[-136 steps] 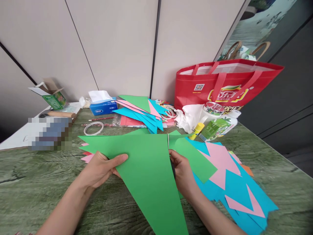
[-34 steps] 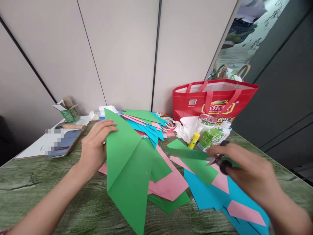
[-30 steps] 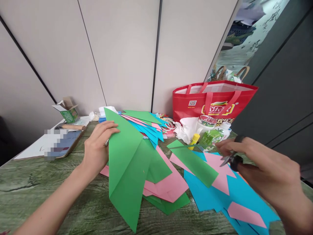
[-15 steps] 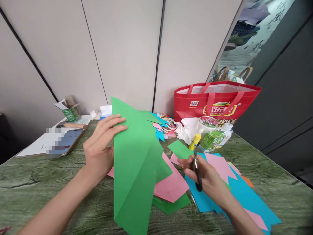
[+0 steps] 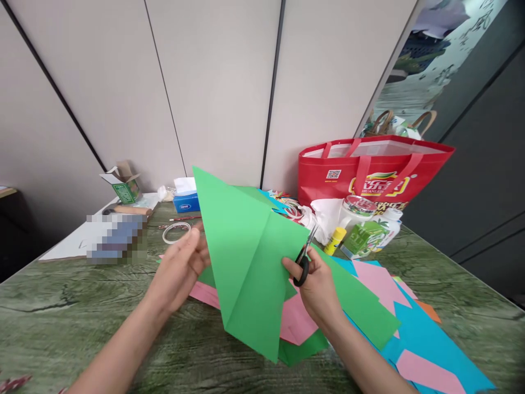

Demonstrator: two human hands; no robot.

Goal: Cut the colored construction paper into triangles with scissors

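Note:
A creased sheet of green paper (image 5: 233,235) stands up in front of me, folded along slanting lines. My right hand (image 5: 318,282) grips its right side, thumb on the front face, and also holds black-handled scissors (image 5: 304,262) with blades pointing up. Beside the sheet's left edge is my left hand (image 5: 182,268), fingers loosely apart; some fingertips are hidden near the edge. A green flap (image 5: 361,301) stretches to the right behind my right hand; I cannot tell whether it joins the sheet. Pink paper (image 5: 297,320) lies underneath.
Blue paper (image 5: 435,328) and pink pieces spread across the right. A yellow glue stick (image 5: 335,241), a green carton (image 5: 361,238), a lidded jar (image 5: 359,208) and a red bag (image 5: 324,180) stand behind. Leftward are a tape roll (image 5: 176,232), blue tissue pack (image 5: 186,202) and small box (image 5: 125,186).
My right hand has moved left and taken hold of the green paper, scissors still in it. My left hand has come off the sheet's front and dropped lower. The sheet has turned and opened out.

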